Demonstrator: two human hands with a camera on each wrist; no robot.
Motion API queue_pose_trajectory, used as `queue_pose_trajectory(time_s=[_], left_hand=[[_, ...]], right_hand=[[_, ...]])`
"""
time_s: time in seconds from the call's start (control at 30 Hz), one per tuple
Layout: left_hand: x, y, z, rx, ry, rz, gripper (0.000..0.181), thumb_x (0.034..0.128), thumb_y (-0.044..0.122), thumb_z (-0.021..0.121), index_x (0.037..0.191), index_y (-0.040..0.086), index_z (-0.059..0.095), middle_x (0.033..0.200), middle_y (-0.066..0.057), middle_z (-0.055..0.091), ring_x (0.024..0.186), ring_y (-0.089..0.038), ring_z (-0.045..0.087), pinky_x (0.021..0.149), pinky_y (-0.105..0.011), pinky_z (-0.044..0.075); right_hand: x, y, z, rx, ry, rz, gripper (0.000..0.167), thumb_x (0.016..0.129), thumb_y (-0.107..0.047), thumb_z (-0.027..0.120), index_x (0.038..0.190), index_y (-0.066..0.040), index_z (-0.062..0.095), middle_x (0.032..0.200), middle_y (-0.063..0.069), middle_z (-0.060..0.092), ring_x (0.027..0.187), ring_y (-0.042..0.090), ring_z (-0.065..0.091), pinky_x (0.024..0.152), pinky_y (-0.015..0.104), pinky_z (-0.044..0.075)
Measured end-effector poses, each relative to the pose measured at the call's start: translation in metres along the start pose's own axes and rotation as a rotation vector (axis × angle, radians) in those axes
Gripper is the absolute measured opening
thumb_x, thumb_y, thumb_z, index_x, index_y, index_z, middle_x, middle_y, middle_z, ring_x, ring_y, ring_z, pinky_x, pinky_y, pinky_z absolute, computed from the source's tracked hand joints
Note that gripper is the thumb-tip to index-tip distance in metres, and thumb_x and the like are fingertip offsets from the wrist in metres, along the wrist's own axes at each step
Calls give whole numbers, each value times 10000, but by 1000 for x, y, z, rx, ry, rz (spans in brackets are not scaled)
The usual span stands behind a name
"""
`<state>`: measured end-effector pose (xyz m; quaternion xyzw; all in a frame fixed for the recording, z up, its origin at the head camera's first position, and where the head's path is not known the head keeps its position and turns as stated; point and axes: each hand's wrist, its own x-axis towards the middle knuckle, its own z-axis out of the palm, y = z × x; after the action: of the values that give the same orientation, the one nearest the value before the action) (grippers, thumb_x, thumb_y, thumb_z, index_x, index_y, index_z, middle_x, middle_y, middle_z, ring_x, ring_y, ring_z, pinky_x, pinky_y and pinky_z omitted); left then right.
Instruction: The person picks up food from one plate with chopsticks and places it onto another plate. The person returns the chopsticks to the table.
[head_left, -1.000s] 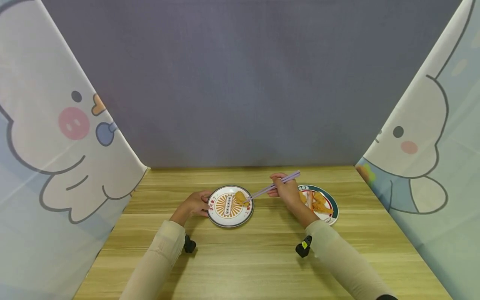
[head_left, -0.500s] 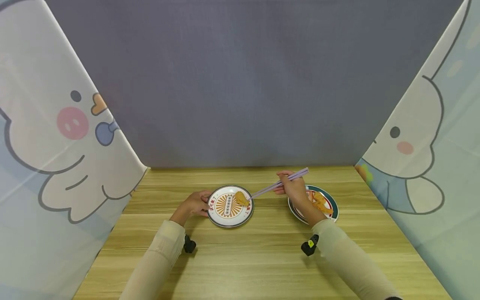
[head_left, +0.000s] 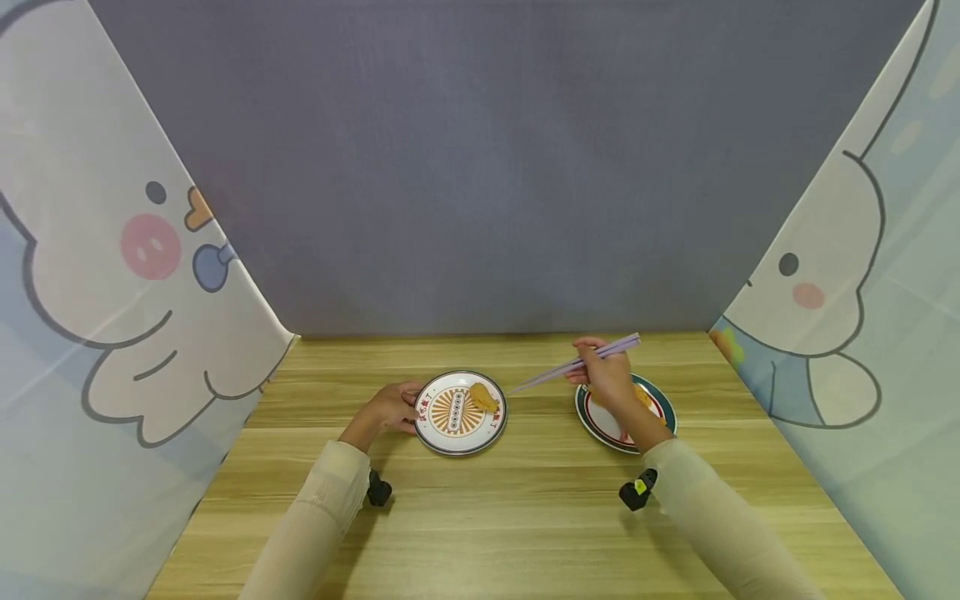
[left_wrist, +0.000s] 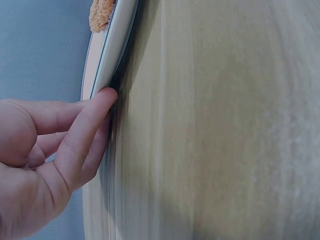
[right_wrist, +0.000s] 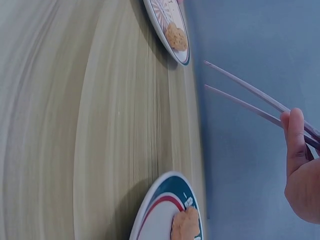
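Note:
My left hand (head_left: 392, 407) pinches the rim of a white plate (head_left: 433, 440) with a sunburst print. One golden fried chicken piece (head_left: 482, 397) lies on that plate's right side. My right hand (head_left: 611, 383) grips a pair of lilac chopsticks (head_left: 558, 372) above the table. Their tips point left, stand apart in the right wrist view, and hold nothing. Below the right hand sits a second plate (head_left: 590, 423) with a green and red rim. Fried pieces (right_wrist: 185, 225) lie on it, partly hidden by my hand and wrist.
Both plates stand on a wood-grain table (head_left: 510, 517), with a strip of bare wood between them. A grey panel (head_left: 495, 183) rises behind the table. Cartoon-printed cloths (head_left: 150, 358) flank it on both sides.
My right hand has moved right with the chopsticks, whose tips have left the fried chicken piece and the sunburst plate. The piece stays there. My left hand has kept still.

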<state>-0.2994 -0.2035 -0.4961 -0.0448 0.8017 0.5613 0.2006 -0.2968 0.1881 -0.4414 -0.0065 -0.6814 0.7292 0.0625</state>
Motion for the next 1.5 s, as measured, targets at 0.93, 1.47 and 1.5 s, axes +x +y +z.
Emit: queue_pose_trajectory(time_s=[0.93, 1.47, 1.5], left_hand=[[0, -1, -1, -1, 4, -10, 697, 893, -178, 622, 1529, 44, 445, 1149, -199, 454, 850, -244, 626, 680, -344, 660], [1, -1, 0, -12, 12, -17, 699, 887, -186, 619, 1526, 40, 445, 1171, -202, 447, 858, -241, 624, 657, -329, 651], [1, -1, 0, -11, 13, -16, 699, 887, -186, 620, 1525, 39, 446, 1175, -206, 449, 859, -241, 624, 657, -330, 652]], right_hand=[[-8, -16, -58, -55, 55, -14, 150, 1065, -153, 522, 1034, -151, 670, 734, 38, 718, 599, 111, 731, 589, 278, 643], [-8, -16, -88, -21, 106, -35, 218, 1057, -115, 521, 949, -199, 691, 699, 42, 717, 577, 115, 726, 531, 252, 625], [-9, -15, -90, -32, 112, -36, 217, 1055, -118, 524, 947, -203, 691, 700, 36, 715, 577, 112, 726, 534, 254, 626]])
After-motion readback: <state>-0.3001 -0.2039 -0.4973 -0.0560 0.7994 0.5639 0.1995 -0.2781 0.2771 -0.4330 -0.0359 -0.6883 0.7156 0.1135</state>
